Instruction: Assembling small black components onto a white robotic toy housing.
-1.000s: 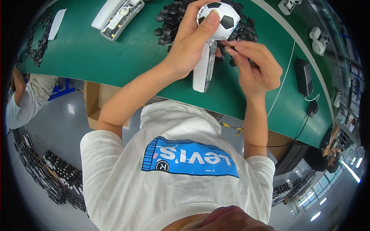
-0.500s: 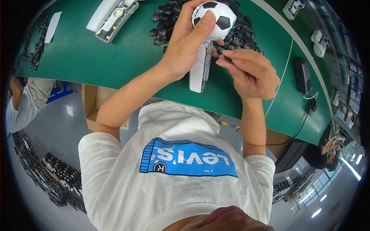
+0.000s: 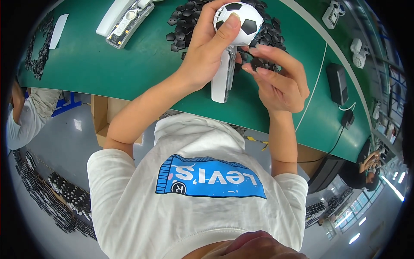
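My left hand (image 3: 210, 47) is closed around a device with a white, black-patched football-shaped head (image 3: 239, 33) and a white and clear handle (image 3: 223, 77) pointing toward me. The thumb presses on the ball. Just right of the handle, my right hand (image 3: 282, 80) pinches a small black pentagon piece (image 3: 257, 64) between thumb and fingers, apart from the ball. A heap of black pentagon pieces (image 3: 183, 26) spreads on the green table behind and around the device.
A similar white and clear device (image 3: 129, 19) lies at the far left. Beyond it are a white paper strip (image 3: 59, 31) and small black parts (image 3: 38, 54). A black box (image 3: 337, 84) with a cable stands right. An open cardboard box (image 3: 100, 113) is below the table edge.
My right hand's fingers have spread and tilted, so the black piece between them shows more. The left hand and the device stay nearly still.
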Available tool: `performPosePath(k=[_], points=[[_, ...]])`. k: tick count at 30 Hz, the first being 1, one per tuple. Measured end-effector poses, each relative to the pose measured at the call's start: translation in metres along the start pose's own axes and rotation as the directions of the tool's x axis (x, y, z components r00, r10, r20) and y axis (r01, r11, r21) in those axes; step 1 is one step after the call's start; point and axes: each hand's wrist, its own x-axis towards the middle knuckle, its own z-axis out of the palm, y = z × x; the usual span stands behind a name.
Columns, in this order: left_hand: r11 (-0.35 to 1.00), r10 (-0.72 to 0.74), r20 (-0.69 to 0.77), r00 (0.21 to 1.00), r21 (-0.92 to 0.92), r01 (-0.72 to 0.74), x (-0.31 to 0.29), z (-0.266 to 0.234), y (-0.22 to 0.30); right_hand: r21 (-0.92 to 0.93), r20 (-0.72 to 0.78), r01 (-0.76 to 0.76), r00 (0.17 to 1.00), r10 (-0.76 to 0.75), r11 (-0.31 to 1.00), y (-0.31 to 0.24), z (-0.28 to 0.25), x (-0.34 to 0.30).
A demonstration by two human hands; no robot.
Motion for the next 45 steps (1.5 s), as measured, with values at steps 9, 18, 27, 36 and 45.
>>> performPosePath(k=[9, 18, 27, 36, 45], points=[[1.0, -0.018, -0.008, 1.0, -0.005, 0.018, 0.0, -0.001, 0.001, 0.138, -0.072, -0.118, 0.989, 0.129, 0.983, 0.0, 0.003, -0.004], [0.997, -0.069, -0.016, 0.998, 0.044, 0.069, -0.001, 0.001, 0.005, -0.094, 0.125, -0.193, 0.971, 0.204, 0.977, -0.004, -0.001, 0.007], [0.965, -0.261, 0.001, 0.965, 0.04, 0.26, -0.002, 0.001, 0.007, -0.105, 0.101, -0.121, 0.986, 0.131, 0.987, 0.009, -0.007, -0.001], [0.962, -0.221, 0.027, 0.975, 0.169, 0.213, -0.002, -0.001, -0.009, -0.191, 0.061, -0.064, 0.995, 0.078, 0.979, 0.009, 0.001, -0.001], [0.977, -0.111, 0.01, 0.994, 0.186, 0.107, -0.004, 0.002, -0.007, -0.097, 0.046, -0.221, 0.973, 0.227, 0.97, 0.006, 0.004, 0.002]])
